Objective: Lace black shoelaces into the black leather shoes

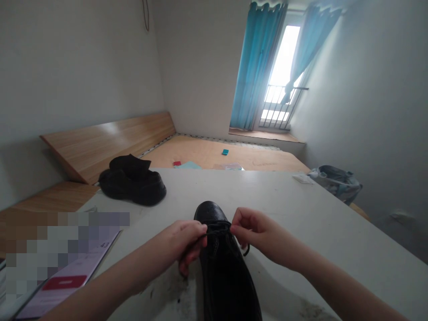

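A black leather shoe lies on the white table with its toe pointing away from me and its opening towards me. Across its front runs a black shoelace. My left hand pinches the lace at the left side of the shoe, thumb against fingers. On the right side, my right hand pinches the lace too, and a loose loop of it hangs below the fingers. The lace looks drawn straight between both hands. Farther back on the left stands a second black shoe, with its tongue sticking up.
The white table carries a tablet or phone-like screen at the left and a small clear packet at the far right edge. Behind it lies a bed with small items. A bag-like bin stands right of the table.
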Tool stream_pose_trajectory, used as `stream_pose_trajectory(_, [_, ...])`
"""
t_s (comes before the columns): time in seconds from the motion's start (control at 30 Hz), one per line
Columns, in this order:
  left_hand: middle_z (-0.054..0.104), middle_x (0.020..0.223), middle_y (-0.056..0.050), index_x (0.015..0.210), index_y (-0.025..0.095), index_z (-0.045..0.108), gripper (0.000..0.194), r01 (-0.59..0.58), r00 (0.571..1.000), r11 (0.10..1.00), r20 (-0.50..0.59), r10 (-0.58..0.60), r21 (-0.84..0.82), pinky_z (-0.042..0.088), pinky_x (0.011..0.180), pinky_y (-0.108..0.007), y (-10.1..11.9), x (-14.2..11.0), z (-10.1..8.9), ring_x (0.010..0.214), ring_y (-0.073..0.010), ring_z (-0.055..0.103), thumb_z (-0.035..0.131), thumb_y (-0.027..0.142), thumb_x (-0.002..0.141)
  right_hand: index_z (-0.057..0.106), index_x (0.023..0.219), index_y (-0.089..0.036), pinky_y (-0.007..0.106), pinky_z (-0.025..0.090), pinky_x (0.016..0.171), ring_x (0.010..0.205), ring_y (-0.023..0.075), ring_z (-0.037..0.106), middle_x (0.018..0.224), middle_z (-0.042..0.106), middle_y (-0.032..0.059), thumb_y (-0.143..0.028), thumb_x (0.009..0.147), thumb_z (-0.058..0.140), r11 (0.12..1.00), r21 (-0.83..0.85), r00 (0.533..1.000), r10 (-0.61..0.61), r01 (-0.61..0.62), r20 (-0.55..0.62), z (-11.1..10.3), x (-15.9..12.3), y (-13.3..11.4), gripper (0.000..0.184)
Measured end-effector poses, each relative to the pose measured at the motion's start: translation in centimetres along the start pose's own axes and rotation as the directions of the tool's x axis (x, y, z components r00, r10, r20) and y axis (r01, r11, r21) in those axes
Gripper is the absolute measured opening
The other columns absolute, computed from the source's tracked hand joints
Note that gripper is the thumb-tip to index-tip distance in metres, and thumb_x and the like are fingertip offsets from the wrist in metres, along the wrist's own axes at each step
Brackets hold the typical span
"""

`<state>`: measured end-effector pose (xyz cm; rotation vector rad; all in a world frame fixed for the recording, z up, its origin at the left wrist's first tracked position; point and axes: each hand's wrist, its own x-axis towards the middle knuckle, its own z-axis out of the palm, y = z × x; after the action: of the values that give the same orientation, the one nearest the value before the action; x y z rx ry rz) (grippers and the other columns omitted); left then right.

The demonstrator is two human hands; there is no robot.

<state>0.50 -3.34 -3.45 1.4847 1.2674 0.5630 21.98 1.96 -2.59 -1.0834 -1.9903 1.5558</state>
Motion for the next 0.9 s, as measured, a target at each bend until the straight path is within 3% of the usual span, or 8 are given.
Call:
stream_pose_trajectory(0.1, [0.044,0.057,0.004,0.068,0.019,0.055,0.047,-0.040,0.998,0.992,-0.033,0.044,0.121,0.033,0.054,-0.026,0.4,0.2,-0.2,0.055,-0.0147,0.042,0.038,0.059,0.087,0.050,0.079,-0.019,0.022,0.025,0.047,0.052,0.0087,0.034,0.061,0.043,-0.0067,-0.038,0.086,0.058,0.997,-0.016,0.996,0.076,-0.075,0.040,-0.1,0.0,-0.6,0.022])
stream_pose_trajectory(0.2, [0.056,0.068,0.001,0.065,0.019,0.056,0.040,-0.095,0.988,0.968,-0.099,0.121,0.231,0.035,0.068,-0.028,1.0,-0.2,-0.2,0.071,-0.0185,0.052,0.044,0.050,0.087,0.053,0.078,-0.018,0.023,0.027,0.050,0.056,0.0096,0.036,0.061,0.044,-0.0056,-0.032,0.087,0.056,0.983,-0.181,0.999,0.014,-0.020,-0.033,-0.3,-0.3,-1.2,0.017])
stream_pose_trajectory(0.4, [0.049,0.056,0.003,0.059,0.020,0.051,0.042,-0.090,0.975,0.925,-0.158,0.157,0.369,0.031,0.059,-0.026,0.4,-1.3,0.1,0.060,-0.0164,0.051,0.038,0.045,0.090,0.057,0.077,-0.019,0.025,0.028,0.052,0.056,0.0116,0.042,0.059,0.051,-0.0035,-0.030,0.088,0.055,0.896,-0.445,0.987,-0.074,0.004,-0.141,-0.6,-1.1,-0.3,0.016])
stream_pose_trajectory(0.53, [0.048,0.057,0.002,0.057,0.020,0.051,0.045,-0.049,0.988,0.956,-0.129,0.089,0.288,0.035,0.062,-0.026,-0.8,-1.3,0.5,0.062,-0.0171,0.051,0.037,0.049,0.088,0.054,0.076,-0.020,0.024,0.029,0.053,0.055,0.0113,0.040,0.057,0.047,-0.0047,-0.028,0.089,0.053,0.896,-0.441,0.979,-0.133,0.052,-0.156,-0.3,-1.4,1.4,0.015])
stream_pose_trajectory(0.63, [0.052,0.059,0.001,0.057,0.020,0.054,0.052,-0.037,0.994,0.972,-0.092,0.059,0.233,0.039,0.064,-0.025,-1.1,-1.0,0.4,0.064,-0.0177,0.053,0.029,0.054,0.088,0.053,0.084,-0.020,0.023,0.034,0.054,0.058,0.0116,0.042,0.063,0.046,-0.0045,-0.026,0.088,0.051,0.926,-0.336,0.963,-0.228,0.169,-0.142,-0.4,-2.0,1.9,0.008])
stream_pose_trajectory(0.7, [0.058,0.063,-0.001,0.062,0.020,0.058,0.057,-0.020,0.991,0.955,-0.122,0.058,0.295,0.040,0.064,-0.026,-1.1,-0.9,0.1,0.065,-0.0181,0.054,0.021,0.052,0.091,0.053,0.083,-0.020,0.023,0.037,0.056,0.061,0.0119,0.047,0.067,0.050,-0.0026,-0.019,0.086,0.048,0.917,-0.307,0.950,-0.296,0.254,-0.097,-0.7,-2.5,1.9,0.006])
stream_pose_trajectory(0.8, [0.065,0.070,-0.004,0.068,0.020,0.063,0.049,0.069,0.970,0.863,-0.236,0.059,0.501,0.035,0.064,-0.028,-1.0,-1.0,-0.6,0.068,-0.0214,0.057,0.030,0.047,0.092,0.061,0.076,-0.019,0.025,0.039,0.060,0.065,0.0138,0.055,0.072,0.060,0.0018,-0.010,0.082,0.047,0.755,-0.553,0.903,-0.429,0.351,-0.012,-1.1,-3.0,2.1,0.017])
stream_pose_trajectory(0.9, [0.064,0.066,-0.004,0.067,0.021,0.067,0.037,0.136,0.969,0.769,-0.244,0.027,0.625,0.027,0.057,-0.027,-0.7,-1.4,-1.4,0.063,-0.0212,0.054,0.051,0.049,0.085,0.070,0.103,-0.020,0.029,0.039,0.064,0.074,0.0180,0.060,0.089,0.069,0.0071,-0.011,0.086,0.045,0.519,-0.807,0.818,-0.569,0.281,-0.082,-0.9,-2.5,2.5,0.031])
